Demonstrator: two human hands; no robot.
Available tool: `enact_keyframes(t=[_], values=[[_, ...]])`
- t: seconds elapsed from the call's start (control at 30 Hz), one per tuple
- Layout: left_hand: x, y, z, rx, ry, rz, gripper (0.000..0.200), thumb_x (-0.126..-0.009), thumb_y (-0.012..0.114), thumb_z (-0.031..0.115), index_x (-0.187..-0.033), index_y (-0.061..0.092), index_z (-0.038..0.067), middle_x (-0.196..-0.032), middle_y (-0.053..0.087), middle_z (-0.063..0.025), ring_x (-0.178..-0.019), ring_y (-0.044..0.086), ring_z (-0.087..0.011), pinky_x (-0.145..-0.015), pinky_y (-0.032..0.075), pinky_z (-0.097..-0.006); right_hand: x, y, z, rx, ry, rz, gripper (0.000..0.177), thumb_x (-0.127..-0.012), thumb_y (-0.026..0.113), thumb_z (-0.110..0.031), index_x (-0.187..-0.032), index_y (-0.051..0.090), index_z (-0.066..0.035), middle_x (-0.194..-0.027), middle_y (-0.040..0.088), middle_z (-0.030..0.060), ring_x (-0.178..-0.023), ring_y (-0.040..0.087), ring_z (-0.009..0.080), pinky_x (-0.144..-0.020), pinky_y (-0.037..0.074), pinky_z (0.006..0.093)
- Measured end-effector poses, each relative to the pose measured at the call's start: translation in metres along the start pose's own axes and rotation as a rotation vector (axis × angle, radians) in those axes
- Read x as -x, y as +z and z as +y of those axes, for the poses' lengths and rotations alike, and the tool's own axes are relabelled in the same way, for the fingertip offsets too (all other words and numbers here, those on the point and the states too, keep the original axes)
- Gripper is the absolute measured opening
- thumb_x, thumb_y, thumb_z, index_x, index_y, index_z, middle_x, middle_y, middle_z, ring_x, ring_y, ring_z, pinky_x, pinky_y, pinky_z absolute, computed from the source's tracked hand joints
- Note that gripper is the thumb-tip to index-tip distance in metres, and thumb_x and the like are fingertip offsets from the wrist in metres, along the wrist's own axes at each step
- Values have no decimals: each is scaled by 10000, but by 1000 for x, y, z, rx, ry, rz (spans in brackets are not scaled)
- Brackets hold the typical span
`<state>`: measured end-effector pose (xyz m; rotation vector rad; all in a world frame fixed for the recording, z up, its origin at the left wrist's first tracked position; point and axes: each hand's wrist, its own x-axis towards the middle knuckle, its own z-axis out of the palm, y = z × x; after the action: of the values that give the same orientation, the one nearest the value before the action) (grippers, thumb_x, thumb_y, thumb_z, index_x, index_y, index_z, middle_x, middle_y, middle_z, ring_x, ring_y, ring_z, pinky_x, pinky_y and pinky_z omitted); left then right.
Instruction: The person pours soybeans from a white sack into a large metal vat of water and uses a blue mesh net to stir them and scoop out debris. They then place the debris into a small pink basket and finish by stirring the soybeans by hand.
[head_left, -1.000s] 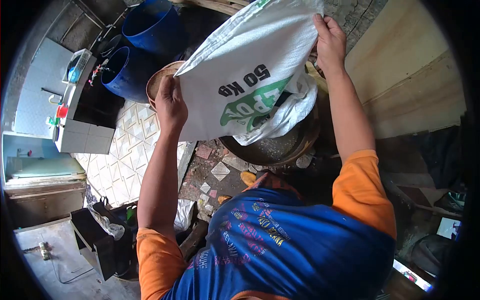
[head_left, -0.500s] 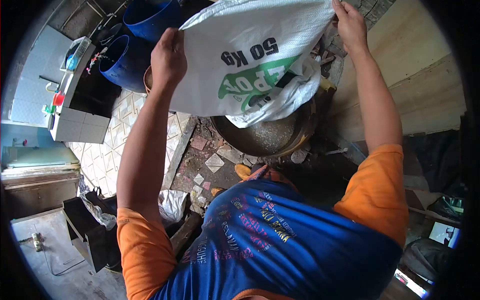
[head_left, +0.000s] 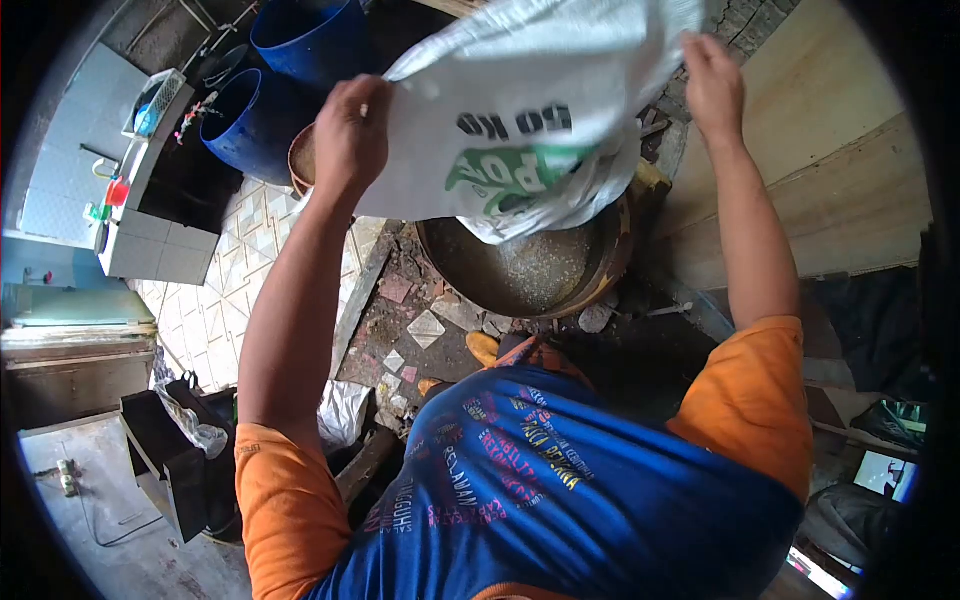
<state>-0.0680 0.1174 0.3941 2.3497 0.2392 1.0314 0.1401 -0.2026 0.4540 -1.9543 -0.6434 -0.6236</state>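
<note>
A large white woven sack (head_left: 430,165), printed with "50 Kg" and green lettering seen upside down, is stretched between my two hands. My left hand (head_left: 352,130) is closed round its upper left edge. At the upper right edge, the curled fingers of my right hand (head_left: 714,88) pinch the sack. The sack's lower end hangs crumpled over a wide round pan (head_left: 470,285) on the ground. Pale grains (head_left: 545,270) lie in the pan, in what looks like murky liquid. The sack hides the pan's far side.
Blue barrels (head_left: 235,125) and a brown bowl (head_left: 303,155) stand at the upper left. Broken tiles (head_left: 426,329) litter the ground near my feet. A wooden panel (head_left: 820,150) rises on the right. A black box-like object (head_left: 175,470) sits at the lower left.
Both hands have come slightly lower and to the right, with the sack still between them. The sack has billowed and its printed face has creased. More of the pan's left side shows.
</note>
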Motion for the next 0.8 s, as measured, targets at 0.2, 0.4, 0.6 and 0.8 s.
enact_keyframes(t=[0.2, 0.4, 0.6, 0.8], values=[[9, 7, 13, -9, -59, -46, 123, -818, 569, 131, -866, 624, 33, -965, 586, -140, -899, 567, -302, -802, 439, -341, 18, -1, 19, -68, -33, -66, 268, -866, 549, -273, -855, 595, -9, -611, 519, 60, -583, 456, 123, -569, 392, 284], [13, 14, 17, -20, -194, -177, 103, -804, 582, 109, -856, 616, 26, -952, 579, -141, -899, 553, -298, -777, 436, -355, 32, -6, 10, -3, -169, 96, 265, -875, 539, -273, -805, 572, -20, -602, 524, 100, -549, 472, 199, -546, 392, 329], [25, 28, 6, 37, -140, -106, 102, -817, 577, 111, -855, 625, 30, -923, 570, -163, -853, 556, -315, -750, 440, -369, 33, -5, 30, 91, -19, -146, 309, -871, 523, -284, -736, 517, -6, -621, 502, 144, -561, 439, 273, -558, 385, 352], [49, 28, 24, 117, -43, -97, 52, -804, 568, 32, -828, 563, -14, -836, 545, -176, -757, 546, -329, -698, 434, -358, 55, -16, 7, 256, 139, -136, 232, -847, 552, -253, -870, 567, -23, -761, 562, 164, -767, 553, 310, -685, 429, 367]])
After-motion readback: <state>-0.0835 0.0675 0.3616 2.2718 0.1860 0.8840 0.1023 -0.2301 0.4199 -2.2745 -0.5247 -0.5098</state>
